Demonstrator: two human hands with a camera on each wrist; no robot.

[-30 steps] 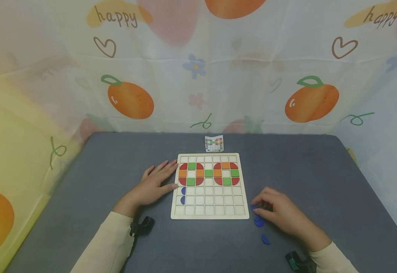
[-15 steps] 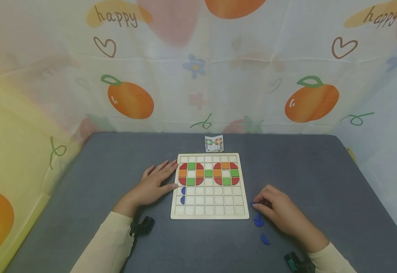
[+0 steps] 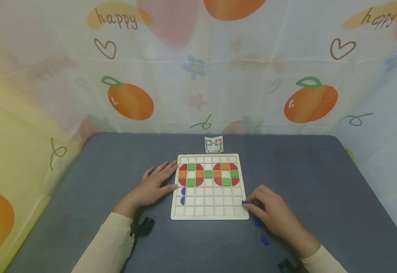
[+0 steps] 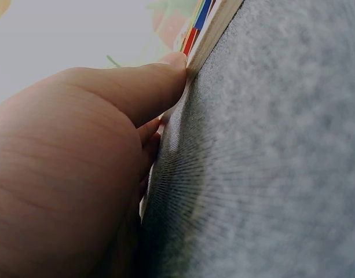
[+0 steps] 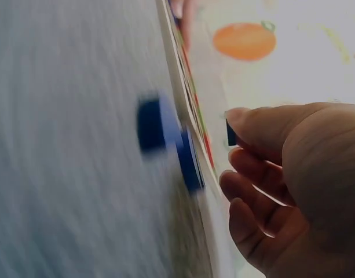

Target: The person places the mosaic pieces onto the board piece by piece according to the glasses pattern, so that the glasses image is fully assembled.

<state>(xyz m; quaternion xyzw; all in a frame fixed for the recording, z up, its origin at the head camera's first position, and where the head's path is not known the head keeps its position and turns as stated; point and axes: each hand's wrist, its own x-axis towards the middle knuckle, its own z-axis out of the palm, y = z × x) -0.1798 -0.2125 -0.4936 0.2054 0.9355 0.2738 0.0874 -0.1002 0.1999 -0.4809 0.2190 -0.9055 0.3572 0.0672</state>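
Observation:
A white gridded board [image 3: 209,211] lies on the table, with red, orange and green pieces in its upper rows and two blue half-round pieces [image 3: 183,201] in its left part. My left hand [image 3: 154,185] rests flat beside the board, its thumb and fingertips touching the left edge. Between thumb and fingertip, my right hand [image 3: 270,208] pinches a blue piece [image 5: 231,133] just over the board's right edge. On the table below that hand lie loose blue half-round pieces [image 3: 264,240]; some are partly hidden by the hand in the head view.
A small printed card [image 3: 213,144] with a coloured grid pattern stands behind the board. The grey table [image 3: 123,151] meets a fruit-patterned cloth [image 3: 246,76] at the back. Black wrist straps [image 3: 142,226] sit by the cream sleeves.
The right hand has moved left with the pinched blue piece, from the table beside the board to over its right edge. The left hand stays in place.

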